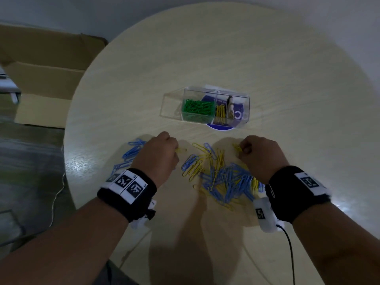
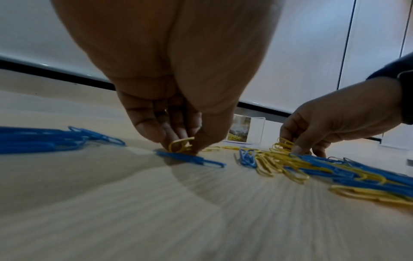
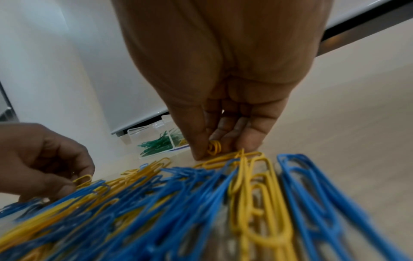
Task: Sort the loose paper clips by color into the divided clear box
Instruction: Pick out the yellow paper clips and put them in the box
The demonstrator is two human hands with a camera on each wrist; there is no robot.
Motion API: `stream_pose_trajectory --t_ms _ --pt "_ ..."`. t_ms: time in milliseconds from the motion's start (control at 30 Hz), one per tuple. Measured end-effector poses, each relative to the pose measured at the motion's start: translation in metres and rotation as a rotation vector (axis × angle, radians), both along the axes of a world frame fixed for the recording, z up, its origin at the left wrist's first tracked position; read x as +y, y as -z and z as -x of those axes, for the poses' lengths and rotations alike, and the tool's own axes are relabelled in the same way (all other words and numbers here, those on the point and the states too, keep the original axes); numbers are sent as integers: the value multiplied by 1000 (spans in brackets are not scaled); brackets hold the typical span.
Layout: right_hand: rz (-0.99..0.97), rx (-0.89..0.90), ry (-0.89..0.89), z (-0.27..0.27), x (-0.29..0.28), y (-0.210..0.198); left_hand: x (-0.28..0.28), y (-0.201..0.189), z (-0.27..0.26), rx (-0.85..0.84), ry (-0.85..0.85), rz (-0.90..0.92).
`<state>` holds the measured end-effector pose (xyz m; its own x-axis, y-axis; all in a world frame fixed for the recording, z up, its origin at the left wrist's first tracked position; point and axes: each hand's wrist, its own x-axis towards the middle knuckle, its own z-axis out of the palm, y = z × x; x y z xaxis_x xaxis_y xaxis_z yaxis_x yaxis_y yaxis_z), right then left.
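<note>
A clear divided box [image 1: 245,109] sits mid-table, with green clips [image 1: 198,110] in its left part and yellow clips [image 1: 220,114] in the part beside it. A mixed heap of blue and yellow clips [image 1: 226,179] lies between my hands. My left hand [image 1: 162,155] pinches yellow clips [image 2: 180,145] just above the table, over a blue clip [image 2: 192,159]. My right hand [image 1: 259,155] pinches a small bunch of yellow clips [image 3: 214,147] at the heap's far edge. A separate row of blue clips [image 1: 131,153] lies left of my left hand.
The round pale wooden table [image 1: 226,58] has a purple printed disc [image 1: 221,126] under the box. An open cardboard box [image 1: 45,79] stands on the floor at the left. A cable [image 1: 290,254] trails from my right wristband.
</note>
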<state>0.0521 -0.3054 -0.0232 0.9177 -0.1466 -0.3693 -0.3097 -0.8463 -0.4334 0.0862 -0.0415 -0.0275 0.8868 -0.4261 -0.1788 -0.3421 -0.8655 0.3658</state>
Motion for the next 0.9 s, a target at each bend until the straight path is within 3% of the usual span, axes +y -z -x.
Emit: stream_pose_trajectory --t_ms 267,433,567,767,900 --pt "-116 -121 114 9 -11 -14 -7 -8 -6 51 29 -33" --pt "-192 -257 220 -2 -22 -36 -35 -39 -22 48 -221 314" --pt "-242 -288 279 -18 -25 -44 -85 -59 -54 59 -315 538" --pt "-344 -310 348 -44 -14 -45 -112 -50 -71 -1 -262 381" --pt "-403 -308 347 -65 3 -44 -85 -51 -55 -106 -323 449"
